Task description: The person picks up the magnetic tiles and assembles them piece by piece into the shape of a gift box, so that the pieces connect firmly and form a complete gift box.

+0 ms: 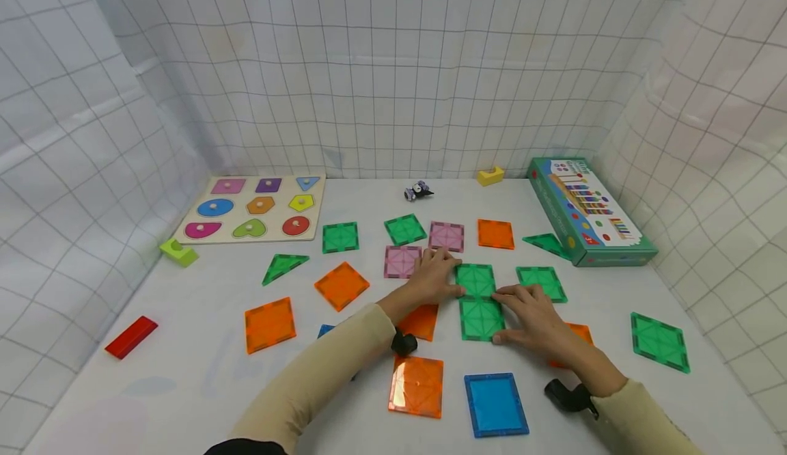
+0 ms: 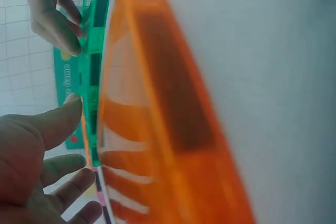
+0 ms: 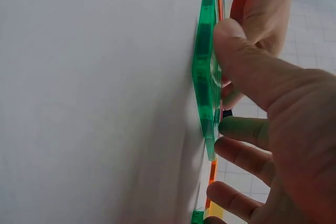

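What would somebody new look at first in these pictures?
Probably the left hand and right hand, on either side of two green tiles set edge to edge, right of centre in the head view. Then the colourful shape board at the back left and the green box at the back right might catch the eye. In the left wrist view, a blurry orange tile looms in front.

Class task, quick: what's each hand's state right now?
Left hand: open, touching the far central green square tile.
Right hand: open, touching the near central green square tile.
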`<state>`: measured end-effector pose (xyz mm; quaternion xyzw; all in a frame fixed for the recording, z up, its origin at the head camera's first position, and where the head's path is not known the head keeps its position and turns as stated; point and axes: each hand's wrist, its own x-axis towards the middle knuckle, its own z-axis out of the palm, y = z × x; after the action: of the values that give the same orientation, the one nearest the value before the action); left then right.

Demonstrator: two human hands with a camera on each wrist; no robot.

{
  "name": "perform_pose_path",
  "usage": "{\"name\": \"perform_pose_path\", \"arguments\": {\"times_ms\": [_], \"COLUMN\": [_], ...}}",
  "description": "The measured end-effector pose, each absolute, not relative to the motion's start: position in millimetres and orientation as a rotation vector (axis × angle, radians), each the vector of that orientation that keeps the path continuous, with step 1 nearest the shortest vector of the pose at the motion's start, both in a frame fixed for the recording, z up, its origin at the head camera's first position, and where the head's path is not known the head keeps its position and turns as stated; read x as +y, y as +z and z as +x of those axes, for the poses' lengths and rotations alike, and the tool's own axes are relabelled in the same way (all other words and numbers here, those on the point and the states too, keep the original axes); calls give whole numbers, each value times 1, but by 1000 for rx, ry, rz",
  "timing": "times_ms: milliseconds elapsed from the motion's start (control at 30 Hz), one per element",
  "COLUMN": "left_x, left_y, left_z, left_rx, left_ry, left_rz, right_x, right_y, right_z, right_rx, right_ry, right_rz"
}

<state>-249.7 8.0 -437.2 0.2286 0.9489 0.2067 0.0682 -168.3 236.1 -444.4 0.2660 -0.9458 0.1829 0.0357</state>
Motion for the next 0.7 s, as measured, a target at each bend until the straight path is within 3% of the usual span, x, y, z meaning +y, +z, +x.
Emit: {"name": "perform_pose_path", "arguments": {"times_ms": [467, 700], "left_x": [-82, -97], "left_y": [-431, -434], "left_z": [-204, -191], "left_rx": [2775, 2769], "left_ry": [656, 708], "left_rz": [891, 923], "right_x": [242, 243], "right_y": [-443, -444], "right_z": [-182, -183], "right_rx": [-3008, -3019], "right_ry": [595, 637], "right_rz": [849, 851]}}
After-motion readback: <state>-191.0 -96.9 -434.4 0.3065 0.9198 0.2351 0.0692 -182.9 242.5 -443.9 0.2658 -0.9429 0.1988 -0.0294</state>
